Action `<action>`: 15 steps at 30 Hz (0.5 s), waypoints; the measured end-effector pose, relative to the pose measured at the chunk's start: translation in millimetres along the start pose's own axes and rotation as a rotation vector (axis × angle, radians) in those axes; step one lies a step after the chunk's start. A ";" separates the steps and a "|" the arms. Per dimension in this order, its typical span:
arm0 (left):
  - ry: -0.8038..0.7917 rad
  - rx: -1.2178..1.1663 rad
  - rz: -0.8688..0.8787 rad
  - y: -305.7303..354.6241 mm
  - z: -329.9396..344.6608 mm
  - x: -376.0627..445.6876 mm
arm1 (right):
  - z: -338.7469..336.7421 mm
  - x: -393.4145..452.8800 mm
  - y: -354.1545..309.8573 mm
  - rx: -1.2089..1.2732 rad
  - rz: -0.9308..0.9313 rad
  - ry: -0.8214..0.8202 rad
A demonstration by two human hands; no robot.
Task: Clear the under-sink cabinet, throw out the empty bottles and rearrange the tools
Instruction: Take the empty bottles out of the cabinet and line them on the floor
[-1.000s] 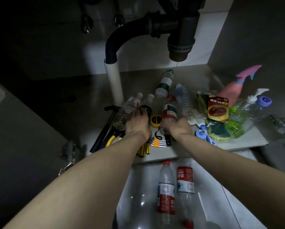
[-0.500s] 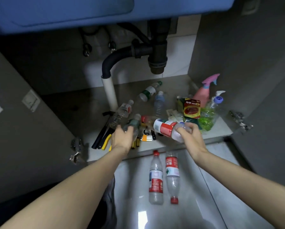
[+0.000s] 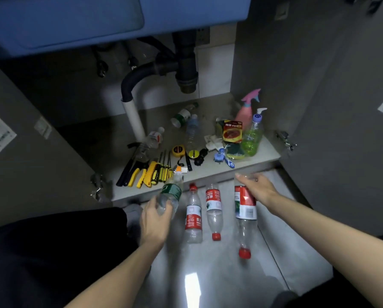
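Observation:
My left hand (image 3: 155, 218) grips the base of an empty green-labelled bottle (image 3: 171, 192) over the floor, just in front of the cabinet shelf (image 3: 261, 157). My right hand (image 3: 256, 188) holds the base of a larger red-labelled bottle (image 3: 245, 210), cap pointing toward me, low over the tiles. Two empty red-labelled bottles (image 3: 193, 215) (image 3: 213, 207) lie on the floor between my hands. Three more empty bottles (image 3: 151, 140) (image 3: 182, 115) (image 3: 191, 131) lie on the shelf. Yellow-handled pliers and screwdrivers (image 3: 151, 174), tape measures (image 3: 178, 151) and a hammer (image 3: 128, 165) lie at the shelf's front left.
A pink spray bottle (image 3: 247, 107), a green pump bottle (image 3: 251, 136), a red packet (image 3: 232, 131), sponges (image 3: 233, 152) and a blue brush (image 3: 225, 157) crowd the shelf's right. The drain pipe (image 3: 133, 116) stands mid-shelf. Cabinet doors (image 3: 30, 163) (image 3: 341, 107) hang open either side. My dark-clothed knee (image 3: 52, 252) is lower left.
Both hands have pulled back out of the cabinet, each carrying a bottle, down toward the floor tiles. My head has moved back, so the view is wider.

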State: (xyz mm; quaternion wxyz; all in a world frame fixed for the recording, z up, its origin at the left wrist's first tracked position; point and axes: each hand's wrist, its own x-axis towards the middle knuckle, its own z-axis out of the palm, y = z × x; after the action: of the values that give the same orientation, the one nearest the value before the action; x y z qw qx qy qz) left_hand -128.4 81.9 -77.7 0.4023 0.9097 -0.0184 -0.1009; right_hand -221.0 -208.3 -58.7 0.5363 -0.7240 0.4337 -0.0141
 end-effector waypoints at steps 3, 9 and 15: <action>0.015 0.058 0.120 -24.2 2.3 -20.2 | 8.8 12.0 31.6 -0.087 0.094 -0.113; 0.014 0.100 0.193 -64.9 23.3 -45.0 | 27.3 39.7 79.5 -0.204 0.189 -0.186; -0.147 0.174 -0.046 -92.2 51.7 -47.7 | 50.8 44.2 109.8 -0.224 0.244 -0.114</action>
State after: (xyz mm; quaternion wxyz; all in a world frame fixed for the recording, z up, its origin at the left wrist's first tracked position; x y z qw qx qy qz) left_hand -189.8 112.0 -171.4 0.3170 0.9315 -0.0356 -0.1747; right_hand -236.1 -203.2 -186.6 0.4737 -0.7208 0.4861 0.1403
